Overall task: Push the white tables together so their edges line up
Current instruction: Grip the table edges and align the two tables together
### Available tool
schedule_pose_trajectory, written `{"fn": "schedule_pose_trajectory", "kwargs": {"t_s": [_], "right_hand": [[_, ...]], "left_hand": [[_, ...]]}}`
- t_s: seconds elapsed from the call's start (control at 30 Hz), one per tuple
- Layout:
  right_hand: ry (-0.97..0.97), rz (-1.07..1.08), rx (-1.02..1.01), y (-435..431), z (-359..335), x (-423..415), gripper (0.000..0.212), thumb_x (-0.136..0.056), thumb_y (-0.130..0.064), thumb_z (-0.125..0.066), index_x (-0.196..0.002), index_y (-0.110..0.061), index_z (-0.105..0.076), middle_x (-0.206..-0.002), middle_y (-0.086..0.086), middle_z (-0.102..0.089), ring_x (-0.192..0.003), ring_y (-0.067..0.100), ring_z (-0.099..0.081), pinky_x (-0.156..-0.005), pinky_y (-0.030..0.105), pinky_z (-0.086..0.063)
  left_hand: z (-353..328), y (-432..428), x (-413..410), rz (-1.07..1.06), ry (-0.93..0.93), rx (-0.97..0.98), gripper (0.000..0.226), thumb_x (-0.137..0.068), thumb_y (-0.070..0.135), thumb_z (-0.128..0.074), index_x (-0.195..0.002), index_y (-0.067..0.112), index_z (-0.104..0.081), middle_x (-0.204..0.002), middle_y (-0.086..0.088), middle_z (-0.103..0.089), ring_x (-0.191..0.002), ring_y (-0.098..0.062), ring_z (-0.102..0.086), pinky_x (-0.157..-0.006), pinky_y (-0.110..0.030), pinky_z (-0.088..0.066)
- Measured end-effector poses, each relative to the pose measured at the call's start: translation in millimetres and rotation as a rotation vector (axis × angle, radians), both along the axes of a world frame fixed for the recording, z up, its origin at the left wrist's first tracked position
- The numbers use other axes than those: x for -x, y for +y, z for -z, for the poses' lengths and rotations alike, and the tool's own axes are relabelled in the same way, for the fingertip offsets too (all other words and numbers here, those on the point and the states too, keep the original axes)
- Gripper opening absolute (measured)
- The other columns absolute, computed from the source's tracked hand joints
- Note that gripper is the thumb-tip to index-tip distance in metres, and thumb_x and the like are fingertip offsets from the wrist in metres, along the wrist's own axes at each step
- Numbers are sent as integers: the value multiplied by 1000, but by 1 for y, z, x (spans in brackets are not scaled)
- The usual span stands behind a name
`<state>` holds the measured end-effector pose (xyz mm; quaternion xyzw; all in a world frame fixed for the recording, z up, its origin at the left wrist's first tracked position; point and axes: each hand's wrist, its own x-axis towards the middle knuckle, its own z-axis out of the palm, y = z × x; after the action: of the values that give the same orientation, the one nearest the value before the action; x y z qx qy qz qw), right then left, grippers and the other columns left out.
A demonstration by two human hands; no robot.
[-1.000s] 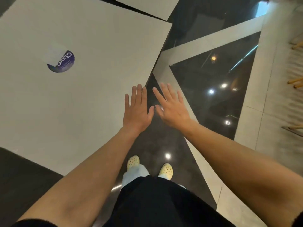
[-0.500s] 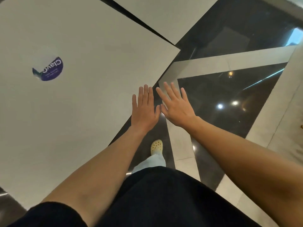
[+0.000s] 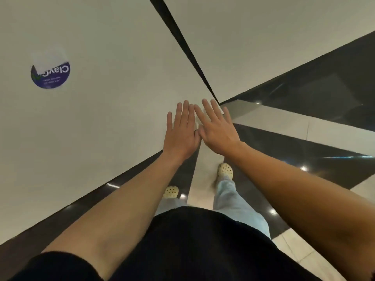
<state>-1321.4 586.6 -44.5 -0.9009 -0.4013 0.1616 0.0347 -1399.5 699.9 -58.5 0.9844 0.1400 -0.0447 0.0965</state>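
Observation:
A large white table (image 3: 113, 110) fills the left of the head view, with a round blue sticker (image 3: 50, 75) on its top. A second white table (image 3: 263, 37) lies beyond it at the upper right. A narrow dark gap (image 3: 188, 51) runs between their edges. My left hand (image 3: 181, 132) is flat and open, fingers over the near table's right corner. My right hand (image 3: 217, 128) is open beside it, fingers spread, reaching to that same corner. Whether the palms press on the tabletop I cannot tell.
A glossy black floor (image 3: 304, 151) with pale stripes (image 3: 284, 122) spreads to the right and below. My feet in yellow clogs (image 3: 224, 170) stand near the table's edge. My dark top and light trousers fill the bottom.
I have stepped closer. Both hands moved forward from beside the table's edge to over its right corner. The second table now looms larger, with only a thin gap left between them.

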Motion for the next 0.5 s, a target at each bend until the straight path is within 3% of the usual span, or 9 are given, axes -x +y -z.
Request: {"fn": "schedule_pose_trajectory", "kwargs": {"t_s": [0.3, 0.5], "right_hand": [[76, -230, -3, -33, -2, -61, 56, -99, -34, -22, -149, -23, -1, -158, 8, 2, -143, 25, 11, -113, 49, 3], [34, -233, -4, -32, -2, -73, 57, -98, -39, -18, -148, -25, 6, -158, 6, 9, -143, 23, 15, -113, 47, 6]], "left_hand": [[-1, -62, -38, -297, 61, 7, 62, -98, 39, -20, -146, 7, 4, -156, -12, 5, -142, -24, 12, -112, -43, 8], [-6, -60, -43, -313, 47, 13, 63, -99, 41, -19, -146, 9, 9, -156, -11, 9, -140, -22, 19, -112, -44, 9]]}}
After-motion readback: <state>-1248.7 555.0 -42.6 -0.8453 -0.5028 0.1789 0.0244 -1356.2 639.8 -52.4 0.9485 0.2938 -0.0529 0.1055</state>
